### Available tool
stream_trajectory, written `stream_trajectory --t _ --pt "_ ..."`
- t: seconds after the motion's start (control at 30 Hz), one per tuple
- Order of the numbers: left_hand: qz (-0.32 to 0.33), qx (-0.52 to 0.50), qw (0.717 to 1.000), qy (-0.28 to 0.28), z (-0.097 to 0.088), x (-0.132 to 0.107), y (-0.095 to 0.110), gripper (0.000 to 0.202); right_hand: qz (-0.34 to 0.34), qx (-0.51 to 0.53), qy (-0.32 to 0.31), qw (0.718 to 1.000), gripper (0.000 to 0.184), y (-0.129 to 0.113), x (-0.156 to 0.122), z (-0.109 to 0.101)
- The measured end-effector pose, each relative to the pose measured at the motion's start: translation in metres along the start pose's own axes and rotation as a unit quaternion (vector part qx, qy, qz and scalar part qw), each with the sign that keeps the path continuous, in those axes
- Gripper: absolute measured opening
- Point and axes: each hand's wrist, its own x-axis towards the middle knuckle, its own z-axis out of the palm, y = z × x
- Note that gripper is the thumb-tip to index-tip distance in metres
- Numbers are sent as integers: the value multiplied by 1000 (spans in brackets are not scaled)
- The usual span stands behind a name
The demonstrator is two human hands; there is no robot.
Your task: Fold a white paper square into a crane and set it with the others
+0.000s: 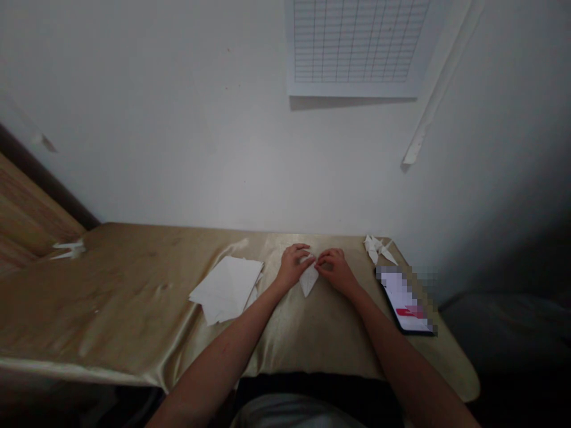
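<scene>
A small piece of folded white paper (308,281) lies on the gold tablecloth, its pointed end toward me. My left hand (294,261) grips its upper left part, with the thumb laid across the paper. From the other side, my right hand (335,268) pinches the right edge between thumb and fingers. The paper's far end is partly hidden by my fingers. Left of my hands rests a loose stack of white paper sheets (229,285).
Folded white paper figures (378,249) sit at the table's back right corner. Nearer me is a phone (404,303) with a lit, partly blurred screen. Another white paper figure (70,249) lies far left. A printed grid sheet (352,47) hangs on the wall behind the gold-covered table (111,297).
</scene>
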Motion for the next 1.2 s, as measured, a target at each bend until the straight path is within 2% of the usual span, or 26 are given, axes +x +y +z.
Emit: stream_trajectory --t 0.13,0.33,0.63,0.87,1.2 --pt "-3 -37 999 24 -1 -1 2 7 -5 -1 -1 1000 5 -1 -1 1" --pt "-19 -49 998 23 -1 0 1 9 4 4 -2 1000 6 0 -1 1" --pt "-23 -18 1000 11 -2 0 3 11 8 14 -1 1000 7 -1 -1 0" --pt "-16 6 999 29 -6 1 0 10 3 3 -5 1000 5 -3 -2 0" --pt "2 -12 1000 4 -4 0 5 6 -7 6 48 999 11 -8 -1 2"
